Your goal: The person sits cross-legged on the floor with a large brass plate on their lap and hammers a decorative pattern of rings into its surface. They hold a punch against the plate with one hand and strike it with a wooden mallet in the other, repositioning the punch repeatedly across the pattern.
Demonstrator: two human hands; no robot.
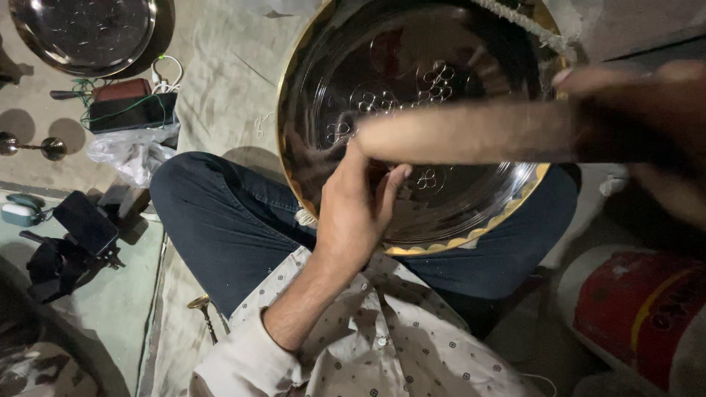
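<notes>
A large round metal plate with a gold scalloped rim and punched flower marks rests on my crossed legs. My left hand lies on its near part, thumb up and fingers curled toward the middle; what they pinch is hidden. From the right, my right hand is very close to the camera and blurred. A long tan blurred shape, either a shaft or my forearm, runs from it across the plate to my left thumb. Its grip is unclear.
A second steel plate lies at the far left, with a dark box and cables and a plastic bag nearby. A phone on a stand sits at left. A red and white container stands by my right knee.
</notes>
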